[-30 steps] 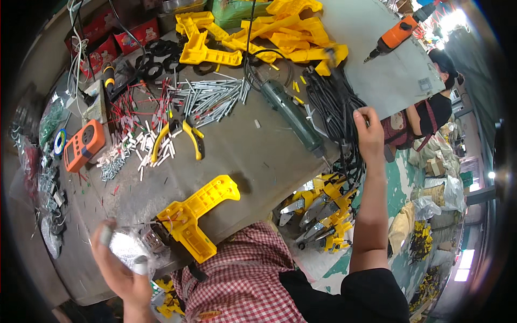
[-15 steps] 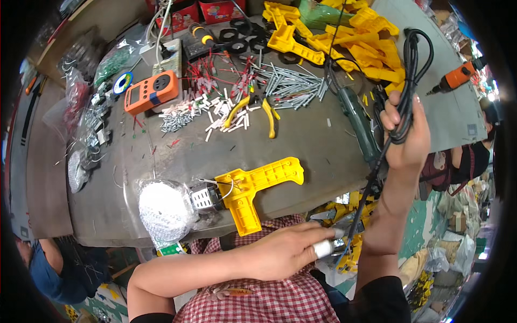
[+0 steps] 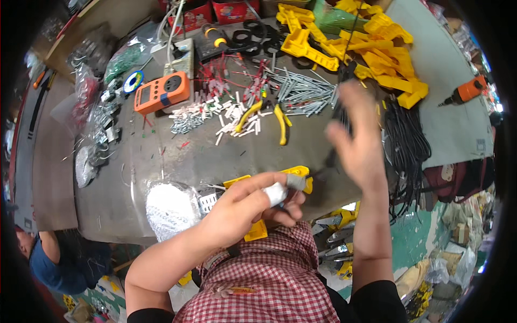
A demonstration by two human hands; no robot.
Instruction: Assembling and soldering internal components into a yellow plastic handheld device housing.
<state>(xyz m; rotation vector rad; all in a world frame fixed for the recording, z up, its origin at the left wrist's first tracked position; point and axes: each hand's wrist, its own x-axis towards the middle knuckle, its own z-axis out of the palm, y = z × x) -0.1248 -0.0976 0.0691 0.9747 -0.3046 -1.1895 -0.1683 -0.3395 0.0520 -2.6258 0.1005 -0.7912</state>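
My left hand point(image 3: 245, 210) is closed over a yellow plastic housing half point(image 3: 256, 231), with white tape on the thumb and grey tape on one finger. A black cable point(image 3: 319, 173) trails from its fingertips, blurred; its gripped end is mostly hidden. My right hand point(image 3: 360, 137) is raised farther up the bench, smeared by motion, thumb and fingers apart; a dark blurred strand lies beside it. Left of the housing sits a white perforated part point(image 3: 208, 203), and against it a shiny bubble-wrapped bundle point(image 3: 171, 211).
Pliers with yellow handles point(image 3: 282, 125) lie near metal pins point(image 3: 307, 91) and white sleeves point(image 3: 237, 121). An orange meter point(image 3: 161, 92) stands farther left. Yellow housings point(image 3: 385, 51) fill the back right. Black cables point(image 3: 404, 142) hang over the right edge, near an orange drill point(image 3: 467, 90).
My left hand has risen from beside my lap to over the yellow housing. My right hand has moved left, and the coiled cable it held up no longer shows in it. The view has shifted slightly.
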